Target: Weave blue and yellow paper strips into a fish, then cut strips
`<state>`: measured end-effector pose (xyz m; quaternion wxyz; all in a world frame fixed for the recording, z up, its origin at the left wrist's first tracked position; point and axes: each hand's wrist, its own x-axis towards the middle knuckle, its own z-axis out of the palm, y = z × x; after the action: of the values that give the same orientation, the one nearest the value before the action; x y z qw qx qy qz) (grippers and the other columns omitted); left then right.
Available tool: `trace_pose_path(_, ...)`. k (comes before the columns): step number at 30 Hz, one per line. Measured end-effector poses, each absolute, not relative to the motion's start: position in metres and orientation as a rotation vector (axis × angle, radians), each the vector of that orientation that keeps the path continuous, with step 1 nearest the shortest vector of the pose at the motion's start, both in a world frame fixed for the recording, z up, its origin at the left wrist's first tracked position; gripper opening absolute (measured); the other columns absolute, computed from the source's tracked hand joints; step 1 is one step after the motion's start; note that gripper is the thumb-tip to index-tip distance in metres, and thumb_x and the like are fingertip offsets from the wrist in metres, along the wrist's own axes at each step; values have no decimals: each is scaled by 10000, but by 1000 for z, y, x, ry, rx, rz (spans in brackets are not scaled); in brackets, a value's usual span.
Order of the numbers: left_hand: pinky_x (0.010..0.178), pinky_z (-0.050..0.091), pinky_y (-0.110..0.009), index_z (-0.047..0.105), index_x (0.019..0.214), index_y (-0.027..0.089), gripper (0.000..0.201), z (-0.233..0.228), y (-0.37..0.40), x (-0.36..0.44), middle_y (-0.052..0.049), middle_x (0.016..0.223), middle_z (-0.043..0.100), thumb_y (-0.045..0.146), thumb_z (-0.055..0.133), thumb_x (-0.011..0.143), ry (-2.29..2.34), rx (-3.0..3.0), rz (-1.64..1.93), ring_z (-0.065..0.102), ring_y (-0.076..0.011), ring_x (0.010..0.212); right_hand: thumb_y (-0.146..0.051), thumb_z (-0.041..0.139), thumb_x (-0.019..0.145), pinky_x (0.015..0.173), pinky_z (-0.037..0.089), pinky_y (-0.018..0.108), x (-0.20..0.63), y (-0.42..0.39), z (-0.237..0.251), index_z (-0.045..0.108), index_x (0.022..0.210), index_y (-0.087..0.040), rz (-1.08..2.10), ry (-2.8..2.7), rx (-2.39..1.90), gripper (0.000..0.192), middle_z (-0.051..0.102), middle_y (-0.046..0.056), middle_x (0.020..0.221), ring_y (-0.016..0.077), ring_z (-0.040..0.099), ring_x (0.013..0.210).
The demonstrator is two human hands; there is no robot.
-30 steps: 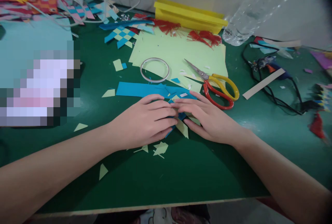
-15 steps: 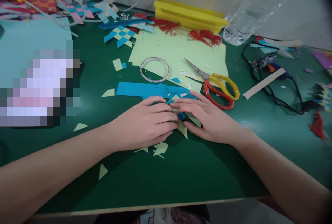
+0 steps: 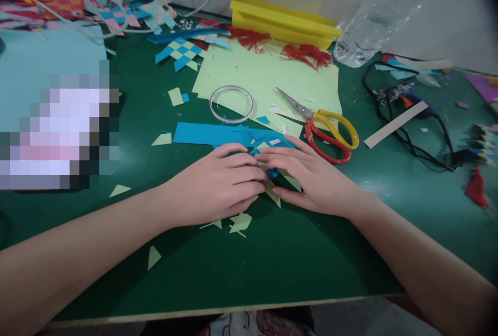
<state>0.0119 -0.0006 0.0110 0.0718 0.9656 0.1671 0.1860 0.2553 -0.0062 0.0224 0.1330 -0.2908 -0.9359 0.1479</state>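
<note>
My left hand (image 3: pixel 218 185) lies palm down with its fingers curled over a small blue and pale green paper piece (image 3: pixel 272 173), most of which it hides. From the other side, my right hand (image 3: pixel 315 178) meets it, fingertips against the left ones and thumb low beside the blue part. Just beyond the fingers is a flat blue paper strip (image 3: pixel 198 134) with small scraps on its right end. Scissors (image 3: pixel 306 113) with one red and one yellow handle rest past my right hand. Behind the strip, a thin roll of tape (image 3: pixel 231 88) lies partly on pale green sheets (image 3: pixel 249 69).
Pale green offcuts (image 3: pixel 241 223) are scattered on the green table (image 3: pixel 272 274). A woven paper piece (image 3: pixel 181 52), a yellow folded form (image 3: pixel 284 22) and a clear bottle (image 3: pixel 358 45) stand or lie at the back. A black cord (image 3: pixel 412 144) lies right; a pixelated area covers the left.
Almost nothing differs. My right thumb has shifted very slightly left, and the whole view has drifted by a tiny amount.
</note>
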Motion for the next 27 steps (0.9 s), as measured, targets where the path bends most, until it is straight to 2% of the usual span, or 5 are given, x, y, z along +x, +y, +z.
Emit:
trace_pose_path(5, 1089, 361, -422, 676, 977, 213, 198, 11, 0, 11, -14, 1132, 713, 209, 478, 984, 505, 2909, 561, 606, -191, 1124, -368, 558, 930, 1220, 192, 551, 256, -6, 23, 491, 1269, -186, 439, -2741, -839, 391, 579, 120, 1405, 225, 472, 1369)
trace_pose_path(13, 1078, 356, -412, 668, 1017, 209, 212, 13, 0, 12, -5, 1116, 716, 212, 457, 995, 490, 2899, 586, 618, -187, 1103, -460, 598, 894, 1232, 119, 541, 261, -4, 23, 451, 1335, -154, 456, -2786, -816, 556, 541, 138, 1440, 230, 431, 1398)
trace_pose_path(19, 1069, 364, -414, 667, 1014, 201, 203, 12, 0, 11, -15, 1096, 720, 207, 465, 989, 476, 2906, 613, 635, -187, 1080, -563, 614, 851, 1223, 114, 568, 261, -3, 23, 416, 1383, -171, 472, -2781, -752, 690, 542, 144, 1437, 263, 433, 1394)
trace_pose_path(22, 1066, 381, -401, 662, 1013, 198, 187, 12, 0, 11, -19, 1095, 719, 182, 479, 980, 486, 2917, 628, 648, -171, 1045, -525, 580, 892, 1220, 154, 554, 262, -3, 23, 428, 1367, -185, 398, -2707, -744, 603, 569, 134, 1410, 254, 462, 1373)
trace_pose_path(27, 1024, 438, -391, 652, 1051, 194, 170, 15, 0, 10, -31, 1096, 719, 155, 520, 952, 547, 2914, 714, 647, -185, 1035, -317, 542, 938, 1187, 267, 548, 262, -2, 21, 461, 1330, -229, 261, -2521, -905, 409, 630, 95, 1329, 254, 519, 1318)
